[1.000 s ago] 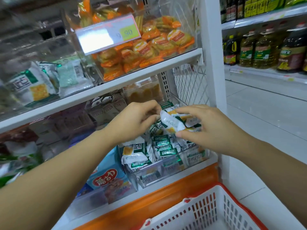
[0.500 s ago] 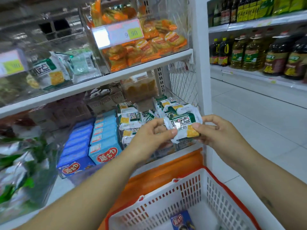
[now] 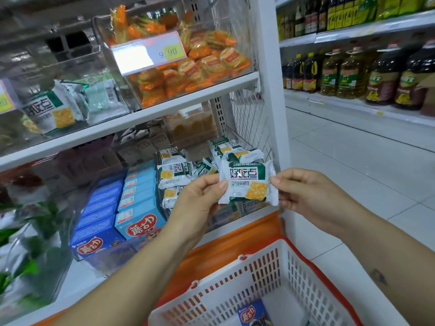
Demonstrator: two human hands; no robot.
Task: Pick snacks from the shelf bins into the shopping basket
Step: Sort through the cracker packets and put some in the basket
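Note:
A white and green cracker packet (image 3: pixel 247 182) is held up flat, face toward me, in front of the lower shelf. My left hand (image 3: pixel 200 198) pinches its left edge and my right hand (image 3: pixel 306 194) pinches its right edge. Behind it a clear bin (image 3: pixel 221 215) holds several more of the same packets. The white shopping basket (image 3: pixel 266 271) with an orange rim sits below my hands, with one blue snack box (image 3: pixel 253 312) lying in it.
Blue snack boxes (image 3: pixel 138 217) fill the bin to the left. Orange-wrapped biscuits (image 3: pixel 195 69) sit in a clear bin on the shelf above, behind a price tag. A white shelf post (image 3: pixel 270 90) stands at right. Oil bottles (image 3: pixel 353 74) line the far aisle shelves.
Both hands lifted one packet out of the bin and drew it toward me, turning its face to the camera. The view dropped, so more of the basket shows.

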